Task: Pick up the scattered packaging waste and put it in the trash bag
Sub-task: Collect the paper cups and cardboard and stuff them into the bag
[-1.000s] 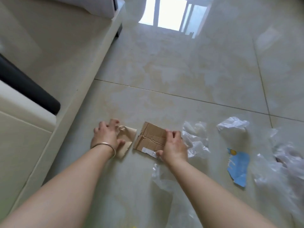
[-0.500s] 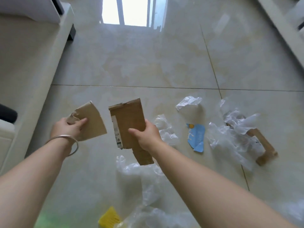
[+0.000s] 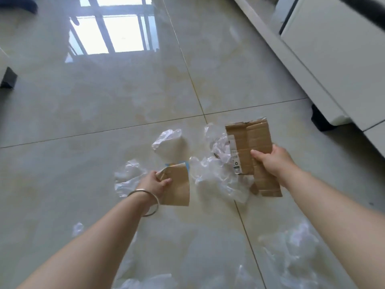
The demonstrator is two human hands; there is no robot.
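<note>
**Both hands loaded, above floor**

Nearest, I saw clear plastic film [image 3: 295, 255] on the tile floor [image 3: 83, 122]. Left hand [image 3: 154, 184], bangle [image 3: 145, 202] at the wrist, was closed on a plain brown card scrap [image 3: 177, 186], hanging right of the fingers. Right hand [image 3: 270, 161] gripped the creased cardboard piece [image 3: 250, 142], label strip on its left edge, upright. Beyond, crumpled plastic wrap [image 3: 166, 138] lay on the floor.

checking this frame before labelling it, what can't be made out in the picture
- Head view: the blue printed scrap is nearly all hidden behind the small brown cardboard piece in the left hand.
- Print on the white label of the large corrugated cardboard piece in the right hand is too small to read.
- Clear plastic film at the bottom edge is blurred and cut off; no trash bag can be identified.
</note>
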